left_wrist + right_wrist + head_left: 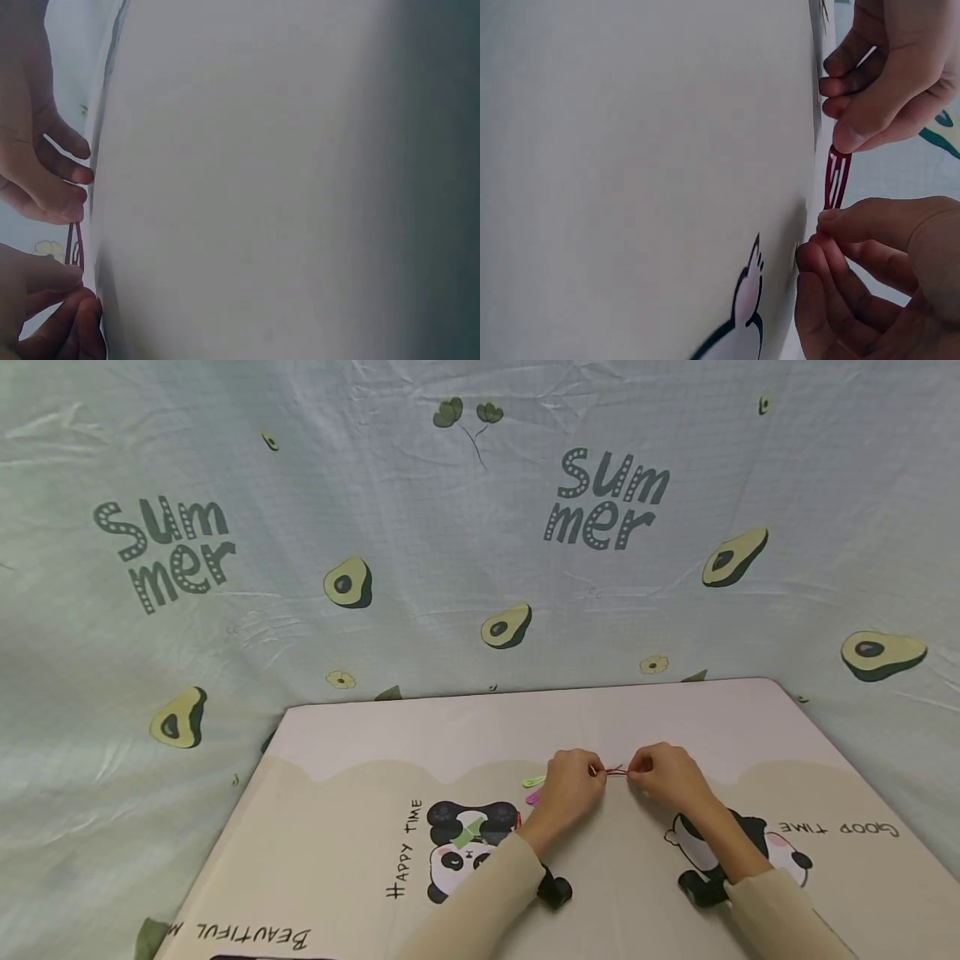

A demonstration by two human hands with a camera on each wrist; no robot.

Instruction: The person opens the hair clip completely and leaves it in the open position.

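Observation:
A dark red snap hair clip (pixel 617 772) is stretched between my two hands, just above the tabletop. My left hand (pixel 572 779) pinches one end between thumb and fingertips. The other end is gripped by my right hand (pixel 670 774) in the same way. In the right wrist view the clip (pixel 844 176) shows a long frame with a slim tongue inside it. The left wrist view has the clip (pixel 80 244) side-on, with its ends hidden by the fingertips. Beside my left hand lie a green hair clip (pixel 533 782) and a purple hair clip (pixel 533 797).
The table (pixel 322 827) has a beige cover printed with pandas and lettering. A small red item (pixel 518 819) lies near my left forearm. A dark edge of some object (pixel 262 957) shows at the bottom of the head view. Behind the table hangs an avocado-print cloth (pixel 420 527).

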